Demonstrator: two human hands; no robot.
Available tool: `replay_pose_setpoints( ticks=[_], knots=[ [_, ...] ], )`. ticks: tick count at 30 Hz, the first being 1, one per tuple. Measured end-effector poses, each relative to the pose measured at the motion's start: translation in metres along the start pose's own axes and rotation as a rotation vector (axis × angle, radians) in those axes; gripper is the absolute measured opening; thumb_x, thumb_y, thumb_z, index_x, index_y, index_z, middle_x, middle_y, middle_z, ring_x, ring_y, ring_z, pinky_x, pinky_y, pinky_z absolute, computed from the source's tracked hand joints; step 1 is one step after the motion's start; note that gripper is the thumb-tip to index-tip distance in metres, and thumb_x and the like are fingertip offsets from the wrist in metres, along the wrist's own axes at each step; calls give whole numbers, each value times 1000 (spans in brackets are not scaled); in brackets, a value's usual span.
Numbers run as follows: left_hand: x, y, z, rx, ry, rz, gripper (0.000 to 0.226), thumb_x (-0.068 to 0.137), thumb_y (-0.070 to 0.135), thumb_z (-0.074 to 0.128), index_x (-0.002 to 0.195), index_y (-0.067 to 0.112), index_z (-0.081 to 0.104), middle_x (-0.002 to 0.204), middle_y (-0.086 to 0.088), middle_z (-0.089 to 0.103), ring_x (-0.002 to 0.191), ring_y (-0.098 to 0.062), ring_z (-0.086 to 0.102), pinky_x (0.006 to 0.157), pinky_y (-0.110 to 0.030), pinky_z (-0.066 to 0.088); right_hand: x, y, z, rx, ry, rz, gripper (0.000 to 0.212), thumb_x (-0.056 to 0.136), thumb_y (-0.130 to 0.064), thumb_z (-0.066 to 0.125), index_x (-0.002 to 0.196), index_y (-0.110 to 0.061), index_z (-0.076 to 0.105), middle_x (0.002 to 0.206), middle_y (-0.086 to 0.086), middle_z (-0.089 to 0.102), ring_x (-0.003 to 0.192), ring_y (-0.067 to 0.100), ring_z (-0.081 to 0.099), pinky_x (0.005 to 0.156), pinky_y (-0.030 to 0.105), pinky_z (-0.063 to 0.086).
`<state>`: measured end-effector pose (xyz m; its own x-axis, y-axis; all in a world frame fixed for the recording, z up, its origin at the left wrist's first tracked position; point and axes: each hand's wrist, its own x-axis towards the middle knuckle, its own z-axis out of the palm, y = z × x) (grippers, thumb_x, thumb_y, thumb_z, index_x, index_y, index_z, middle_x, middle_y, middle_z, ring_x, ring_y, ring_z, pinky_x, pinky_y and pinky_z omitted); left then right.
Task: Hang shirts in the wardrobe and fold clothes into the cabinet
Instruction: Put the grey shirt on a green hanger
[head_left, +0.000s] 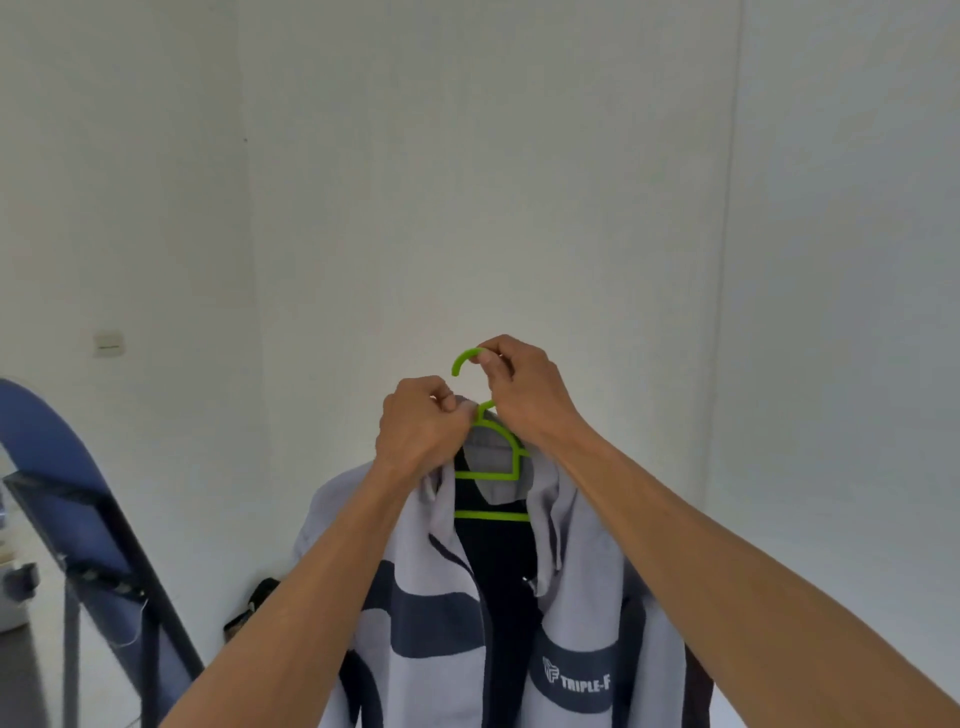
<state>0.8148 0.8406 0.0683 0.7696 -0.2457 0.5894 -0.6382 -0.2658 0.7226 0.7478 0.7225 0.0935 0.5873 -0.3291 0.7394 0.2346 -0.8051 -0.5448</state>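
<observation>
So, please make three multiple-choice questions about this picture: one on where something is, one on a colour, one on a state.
1. Where does the right hand grip the hanger?
A. at its hook
B. at its bottom bar
C. at its left shoulder

2. What colour is the hanger?
A. white
B. bright green
C. black

3. How is the front of the jacket?
A. zipped to the collar
B. folded flat
C. open

Answers:
1. A, the fingers close on the curved hook at the top.
2. B, its hook and bars are bright green.
3. C, the two grey front panels hang apart over a dark inside.
</observation>
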Motion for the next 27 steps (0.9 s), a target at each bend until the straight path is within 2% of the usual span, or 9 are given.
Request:
replay_pose_setpoints(
  ticks=[2, 5, 7, 11, 14, 17, 20, 23, 27],
  knots=[
    [5, -11, -12, -99, 40, -35, 36, 86, 47, 66, 64, 21, 55, 59, 8, 57, 58, -15, 53, 59, -27, 42, 5, 3, -6, 18, 27, 27, 22, 104, -23, 47, 105, -17, 69, 76, -7, 62, 66, 6, 60, 62, 20, 48],
    [13, -56, -35, 265, -79, 13, 42, 91, 68, 47, 89, 28, 59, 87, 11, 62, 80, -16, 60, 74, -34, 49, 11, 6, -15, 74, 28, 84, 21, 104, -22, 46, 105, -17, 67, 87, 2, 68, 73, 19, 69, 68, 34, 56],
    [12, -86, -42, 264, -256, -47, 53, 89, 75, 40, 86, 24, 56, 85, 7, 60, 78, -17, 57, 72, -34, 46, 14, 10, -18, 116, 35, 131, 21, 104, -20, 45, 105, -16, 65, 89, 3, 70, 69, 14, 71, 55, 24, 53],
    [-1, -125, -43, 291, -333, -87, 61, 85, 79, 43, 72, 20, 49, 72, 3, 58, 68, -19, 55, 65, -33, 41, 16, 20, -23, 188, 59, 201, 22, 104, -18, 43, 106, -15, 65, 75, 4, 68, 60, 7, 68, 47, 15, 43],
    [-11, -134, -43, 124, -278, -119, 61, 80, 72, 58, 66, 14, 49, 64, 1, 56, 62, -18, 52, 59, -30, 38, 20, 21, -27, 163, 61, 165, 22, 105, -19, 44, 105, -16, 66, 78, 1, 65, 56, 5, 62, 51, 17, 47],
    [-11, -129, -50, 54, -109, -54, 59, 77, 59, 73, 57, 17, 38, 54, 3, 39, 54, -14, 36, 54, -29, 29, 26, 26, -32, 134, 57, 123, 21, 104, -20, 45, 102, -19, 66, 90, 6, 67, 62, 11, 60, 70, 36, 57],
    [-3, -122, -59, -105, -5, -44, 59, 86, 57, 65, 55, 20, 30, 51, 7, 30, 53, -13, 29, 56, -30, 25, 29, 30, -38, 116, 81, 124, 21, 104, -21, 46, 100, -19, 67, 84, 0, 66, 63, 13, 61, 78, 43, 57],
    [2, -115, -61, -325, -8, -23, 58, 92, 46, 64, 53, 12, 39, 52, 1, 36, 54, -13, 35, 59, -30, 30, 27, 31, -36, 100, 90, 114, 21, 104, -20, 47, 100, -17, 67, 72, -7, 59, 59, 11, 57, 67, 38, 54],
    [6, -99, -61, -360, 12, 102, 42, 88, 25, 74, 64, -6, 60, 60, -10, 54, 61, -12, 49, 63, -26, 41, 9, 31, -17, -23, 16, 27, 20, 104, -22, 49, 100, -16, 68, 71, -11, 59, 66, 15, 58, 61, 24, 45]
  ],
)
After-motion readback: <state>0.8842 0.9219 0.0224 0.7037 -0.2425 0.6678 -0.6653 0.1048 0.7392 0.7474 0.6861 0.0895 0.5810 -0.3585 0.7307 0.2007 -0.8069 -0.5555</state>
